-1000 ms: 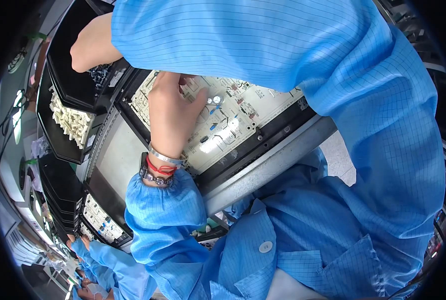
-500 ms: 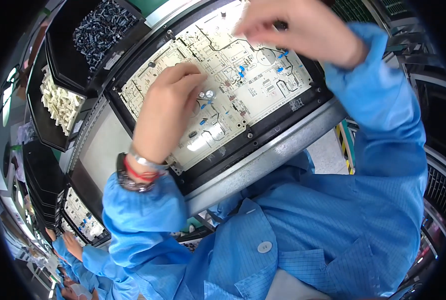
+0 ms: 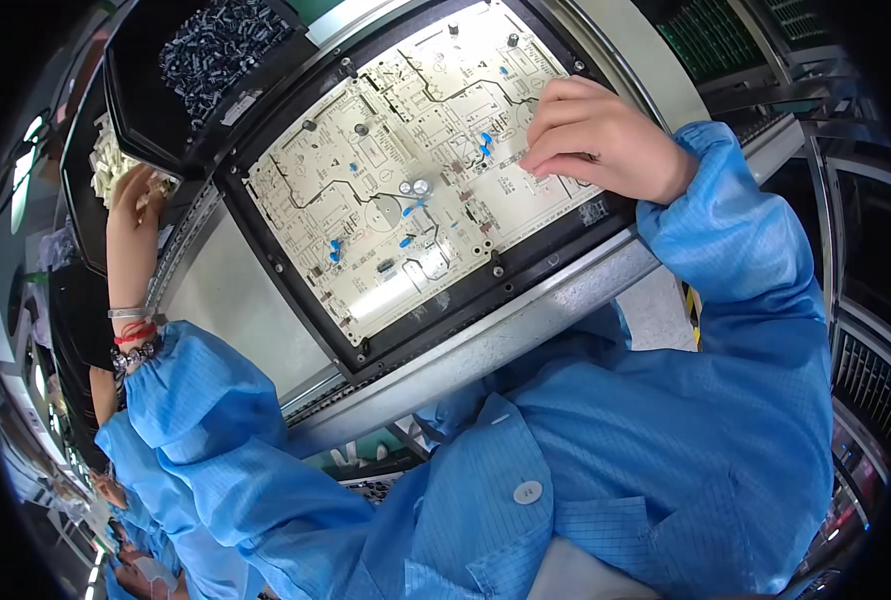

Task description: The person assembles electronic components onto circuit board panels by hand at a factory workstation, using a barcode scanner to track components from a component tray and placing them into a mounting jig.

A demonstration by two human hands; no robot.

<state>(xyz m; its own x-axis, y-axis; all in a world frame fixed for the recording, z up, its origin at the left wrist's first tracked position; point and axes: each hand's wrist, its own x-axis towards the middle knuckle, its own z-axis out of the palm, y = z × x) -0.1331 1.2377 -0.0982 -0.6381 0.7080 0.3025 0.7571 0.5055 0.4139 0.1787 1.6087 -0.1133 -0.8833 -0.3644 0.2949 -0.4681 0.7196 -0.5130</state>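
A pale printed circuit board (image 3: 506, 185) lies in a black frame (image 3: 296, 290), dotted with blue components (image 3: 485, 140) and small silver-topped cylinders (image 3: 421, 187). Over its right part, my right hand (image 3: 606, 140) has fingers curled and pressed together close to the surface; whatever they hold is hidden. My left hand (image 3: 134, 225) is off the board to the left, its bent fingers in a black bin among white plastic parts (image 3: 108, 165). Those fingertips are partly covered, and I cannot make out what is between them.
Behind the white parts stands another black bin (image 3: 146, 120) heaped with small dark cylindrical components (image 3: 221, 55). A metal rail (image 3: 466, 340) runs along the frame's near side. At the lower left, co-workers in blue sleeves (image 3: 131, 465) are close by. Racks (image 3: 706, 50) stand at upper right.
My left hand has left the board and moved left to the bin of white parts. My right hand has come down and nearer, uncovering the board's upper right area.
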